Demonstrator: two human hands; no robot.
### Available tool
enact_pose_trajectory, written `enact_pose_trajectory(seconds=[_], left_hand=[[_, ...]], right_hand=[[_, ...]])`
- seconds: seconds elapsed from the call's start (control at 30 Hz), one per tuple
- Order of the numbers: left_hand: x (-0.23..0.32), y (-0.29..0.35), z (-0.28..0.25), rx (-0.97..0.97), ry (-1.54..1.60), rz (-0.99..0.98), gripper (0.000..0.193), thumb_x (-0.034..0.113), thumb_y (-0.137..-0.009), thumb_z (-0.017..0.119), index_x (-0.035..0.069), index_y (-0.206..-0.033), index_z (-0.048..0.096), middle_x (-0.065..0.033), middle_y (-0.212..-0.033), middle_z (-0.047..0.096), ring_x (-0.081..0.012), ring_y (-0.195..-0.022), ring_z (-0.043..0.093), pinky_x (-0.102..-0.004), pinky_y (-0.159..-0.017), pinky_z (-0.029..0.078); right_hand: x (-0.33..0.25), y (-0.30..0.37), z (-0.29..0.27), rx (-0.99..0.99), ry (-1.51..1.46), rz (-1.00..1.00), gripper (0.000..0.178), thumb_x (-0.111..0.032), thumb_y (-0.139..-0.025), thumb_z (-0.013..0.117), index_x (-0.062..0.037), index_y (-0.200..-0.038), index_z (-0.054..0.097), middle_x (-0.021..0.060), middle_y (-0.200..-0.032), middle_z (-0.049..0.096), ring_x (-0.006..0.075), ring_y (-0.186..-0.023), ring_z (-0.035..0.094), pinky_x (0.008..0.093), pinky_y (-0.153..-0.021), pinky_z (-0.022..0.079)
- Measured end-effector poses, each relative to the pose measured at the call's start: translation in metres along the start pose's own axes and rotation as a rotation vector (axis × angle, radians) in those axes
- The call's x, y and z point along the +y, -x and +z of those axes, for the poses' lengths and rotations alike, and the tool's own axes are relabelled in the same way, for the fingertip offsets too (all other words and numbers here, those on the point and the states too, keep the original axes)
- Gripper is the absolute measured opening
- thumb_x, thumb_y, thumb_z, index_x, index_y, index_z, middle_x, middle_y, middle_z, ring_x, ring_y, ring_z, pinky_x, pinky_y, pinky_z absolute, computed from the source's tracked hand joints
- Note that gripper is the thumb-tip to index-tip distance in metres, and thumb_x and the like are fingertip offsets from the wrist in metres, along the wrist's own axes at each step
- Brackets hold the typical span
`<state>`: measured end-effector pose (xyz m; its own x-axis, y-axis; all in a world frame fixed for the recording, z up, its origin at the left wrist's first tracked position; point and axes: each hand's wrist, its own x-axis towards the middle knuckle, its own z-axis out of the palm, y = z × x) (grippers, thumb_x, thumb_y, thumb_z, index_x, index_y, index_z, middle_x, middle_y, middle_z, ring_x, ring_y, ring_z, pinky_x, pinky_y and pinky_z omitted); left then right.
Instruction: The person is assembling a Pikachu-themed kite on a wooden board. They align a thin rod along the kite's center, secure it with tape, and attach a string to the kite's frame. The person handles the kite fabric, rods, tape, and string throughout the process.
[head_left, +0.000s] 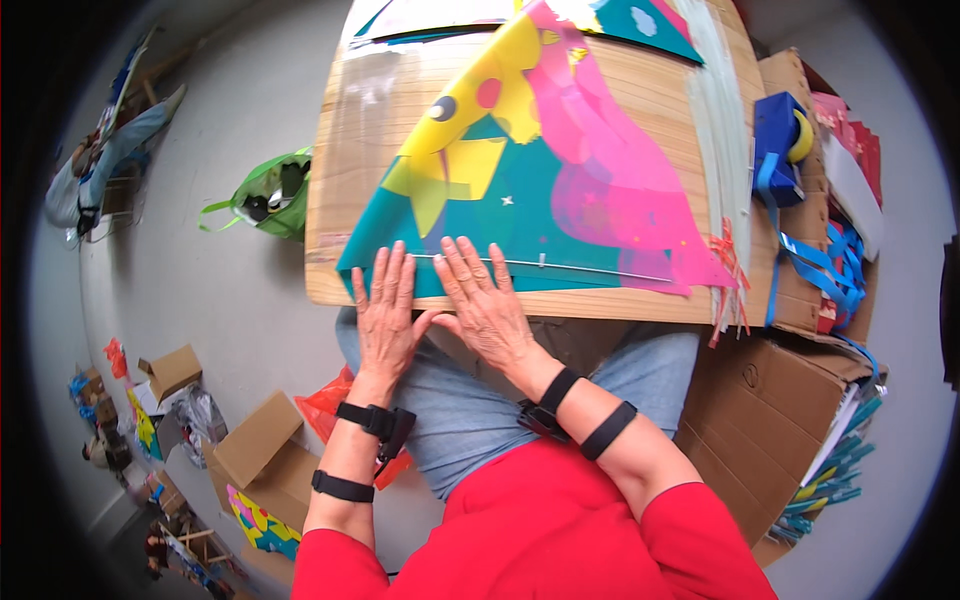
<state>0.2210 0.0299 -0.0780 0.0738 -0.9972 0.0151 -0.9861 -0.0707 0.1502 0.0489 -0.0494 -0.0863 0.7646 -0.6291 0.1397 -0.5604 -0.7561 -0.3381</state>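
Observation:
A triangular kite (500, 225) of thin teal, pink and yellow fabric with a cartoon character lies across the wooden table (640, 305), its point at the far side. Along its near edge runs a thin white rod (590, 267). My left hand (385, 315) lies flat on the kite's near left corner, fingers stretched out. Just to its right my right hand (487, 310) is also flat, its fingertips on the fabric by the rod's left part. The thumbs nearly meet over the table's front edge. Neither hand grips anything.
More printed fabric (650, 30) lies at the table's far side. A bundle of pale strips (725, 130) runs down its right side. To the right are a blue tape dispenser (780, 150) and a cardboard box (755, 420). A green bag (275, 195) stands left of the table.

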Motion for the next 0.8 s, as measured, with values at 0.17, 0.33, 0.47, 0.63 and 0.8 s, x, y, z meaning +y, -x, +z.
enact_pose_trajectory(seconds=[0.17, 0.33, 0.47, 0.63, 0.8], left_hand=[[-0.001, 0.0, -0.004, -0.018, 0.019, -0.006, 0.085, 0.04, -0.087, 0.067, 0.006, -0.156, 0.03, -0.0091, -0.164, 0.025, -0.0272, -0.153, 0.019, -0.054, -0.124, 0.004], [-0.002, -0.001, 0.002, 0.011, 0.035, 0.003, 0.085, 0.046, -0.088, 0.065, 0.007, -0.155, 0.03, -0.0072, -0.165, 0.025, -0.0264, -0.153, 0.019, -0.0542, -0.124, 0.002], [-0.004, 0.0, 0.002, 0.016, 0.01, 0.011, 0.085, 0.044, -0.087, 0.066, 0.007, -0.156, 0.03, -0.0072, -0.165, 0.025, -0.0263, -0.153, 0.018, -0.0541, -0.124, 0.002], [-0.004, 0.001, 0.002, -0.017, -0.043, 0.017, 0.08, 0.049, -0.094, 0.055, 0.006, -0.157, 0.027, -0.0084, -0.166, 0.022, -0.0281, -0.154, 0.015, -0.0545, -0.124, 0.001], [0.003, 0.001, -0.003, 0.038, -0.134, 0.028, 0.085, 0.052, -0.091, 0.059, 0.007, -0.156, 0.028, -0.0085, -0.165, 0.022, -0.0284, -0.154, 0.016, -0.0549, -0.124, 0.001]], right_hand=[[0.026, 0.021, -0.008, -0.032, -0.023, 0.053, 0.09, -0.051, -0.083, 0.068, -0.004, -0.152, 0.035, 0.0145, -0.163, 0.025, 0.0296, -0.153, 0.018, 0.0533, -0.124, 0.01], [0.063, 0.054, -0.027, 0.001, -0.04, 0.114, 0.096, -0.05, -0.08, 0.071, -0.0032, -0.154, 0.031, 0.0154, -0.163, 0.024, 0.0312, -0.153, 0.019, 0.0534, -0.124, 0.011], [0.094, 0.086, -0.041, 0.027, -0.004, 0.206, 0.097, -0.052, -0.081, 0.069, -0.0024, -0.154, 0.03, 0.0155, -0.164, 0.023, 0.0308, -0.153, 0.017, 0.0518, -0.125, 0.009], [0.14, 0.134, -0.067, 0.017, 0.1, 0.337, 0.096, -0.057, -0.085, 0.061, -0.002, -0.156, 0.026, 0.0162, -0.164, 0.021, 0.0316, -0.154, 0.015, 0.0516, -0.125, 0.008], [0.157, 0.157, -0.085, 0.1, 0.252, 0.455, 0.095, -0.057, -0.087, 0.059, -0.0021, -0.156, 0.025, 0.0161, -0.165, 0.019, 0.0313, -0.154, 0.014, 0.0535, -0.124, 0.007]])
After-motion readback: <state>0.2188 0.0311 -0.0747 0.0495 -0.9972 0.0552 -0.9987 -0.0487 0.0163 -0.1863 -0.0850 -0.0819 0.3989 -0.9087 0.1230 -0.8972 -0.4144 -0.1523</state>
